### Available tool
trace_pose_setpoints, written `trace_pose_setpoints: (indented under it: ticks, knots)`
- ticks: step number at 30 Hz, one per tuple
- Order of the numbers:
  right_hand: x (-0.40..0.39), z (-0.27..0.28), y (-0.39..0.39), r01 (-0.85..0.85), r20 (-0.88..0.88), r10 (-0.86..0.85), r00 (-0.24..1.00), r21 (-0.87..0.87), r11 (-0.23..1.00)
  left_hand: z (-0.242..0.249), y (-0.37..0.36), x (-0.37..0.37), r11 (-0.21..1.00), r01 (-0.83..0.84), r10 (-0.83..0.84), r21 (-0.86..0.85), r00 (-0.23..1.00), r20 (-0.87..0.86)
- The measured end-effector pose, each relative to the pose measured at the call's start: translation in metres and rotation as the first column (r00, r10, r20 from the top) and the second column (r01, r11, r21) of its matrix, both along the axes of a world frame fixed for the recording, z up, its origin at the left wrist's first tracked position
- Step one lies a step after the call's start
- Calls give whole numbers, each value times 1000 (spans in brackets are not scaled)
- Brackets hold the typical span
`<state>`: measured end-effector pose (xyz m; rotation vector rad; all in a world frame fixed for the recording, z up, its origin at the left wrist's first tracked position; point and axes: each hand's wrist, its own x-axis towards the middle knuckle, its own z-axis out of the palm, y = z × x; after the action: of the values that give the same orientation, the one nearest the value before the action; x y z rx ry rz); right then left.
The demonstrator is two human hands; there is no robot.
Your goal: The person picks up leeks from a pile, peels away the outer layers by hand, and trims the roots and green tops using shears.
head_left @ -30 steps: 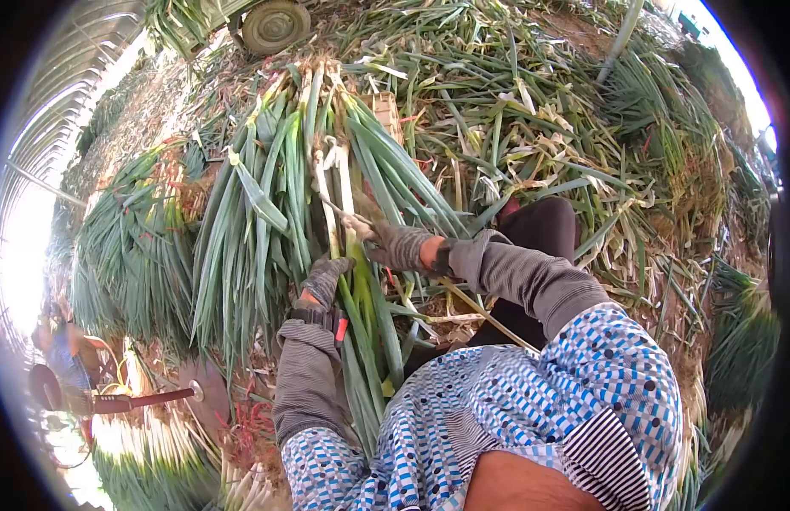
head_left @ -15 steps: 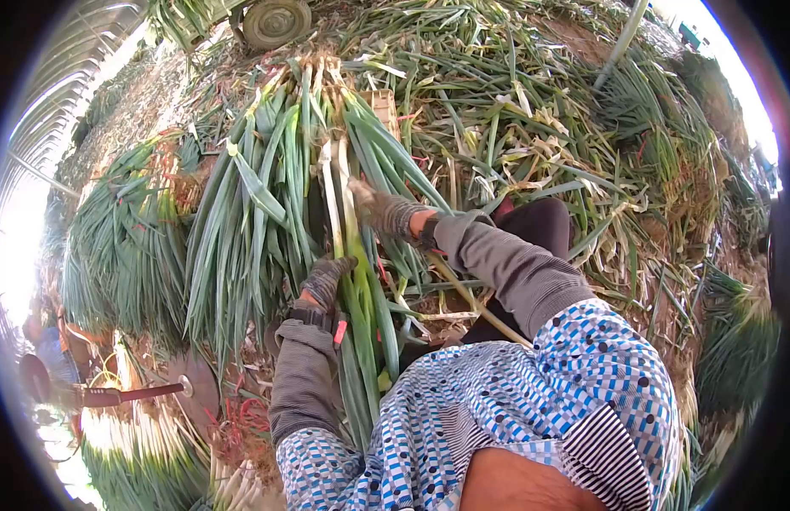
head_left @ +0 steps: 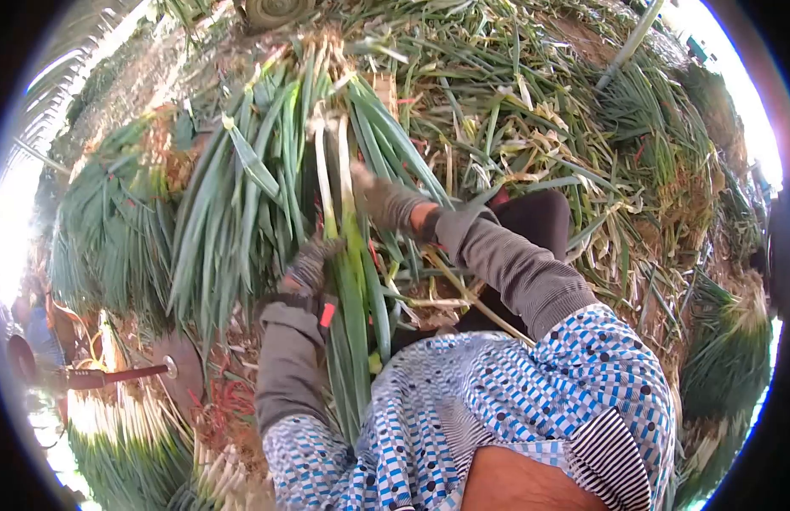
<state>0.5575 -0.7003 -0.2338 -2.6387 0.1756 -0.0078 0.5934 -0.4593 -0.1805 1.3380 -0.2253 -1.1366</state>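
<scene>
Two long green onions (head_left: 347, 217), with white stalks and roots pointing away from me, lie over a larger heap of green onions (head_left: 258, 162). My left hand (head_left: 312, 262), in a dark grey glove, is closed around their green part, just below the white. My right hand (head_left: 388, 201), also gloved, is at the right side of the white stalks. Its fingertips are blurred, so I cannot make out whether they grip a stalk. The green leaves of the two onions run down toward my lap.
Another onion bundle (head_left: 114, 230) lies at the left. Trimmed leaves (head_left: 514, 111) cover the ground ahead and right. A dark-handled tool (head_left: 114, 375) and red ties (head_left: 224, 413) are at lower left, above more white-stalked onions (head_left: 135, 443). A wheel (head_left: 278, 10) shows at the top.
The left hand has shifted slightly up and left along with the onions. The right hand has moved a little downward relative to the stalks. The whole view has shifted slightly.
</scene>
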Motion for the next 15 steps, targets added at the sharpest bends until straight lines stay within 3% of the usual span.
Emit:
trace_pose_setpoints:
  ticks: [1,2,3,5,7,8,11,15]
  knots:
    - [-29,36,9,189,-195,-143,970,243,951,-4,3,-4,996,24,-31,-82,996,-80]
    - [-60,80,20,431,-386,-280,879,394,812,-10,5,-7,997,5,-11,-77,997,-77]
    - [-89,114,33,207,-322,-106,941,299,931,-13,4,-3,997,-15,10,-79,998,-60]
    - [-138,109,46,-127,-261,167,951,162,979,-23,8,2,994,-83,79,-65,996,-51]
    - [-181,92,65,-99,-198,161,967,290,952,-27,7,3,998,-64,64,16,998,29]
    - [-194,95,73,14,-162,64,985,438,899,-29,6,3,997,-58,54,58,996,69]
    - [-198,92,77,138,-236,-15,972,514,847,-36,7,5,980,-105,81,168,986,142]
    - [-182,106,68,79,-314,52,948,392,916,-46,5,7,990,-80,70,112,993,92]
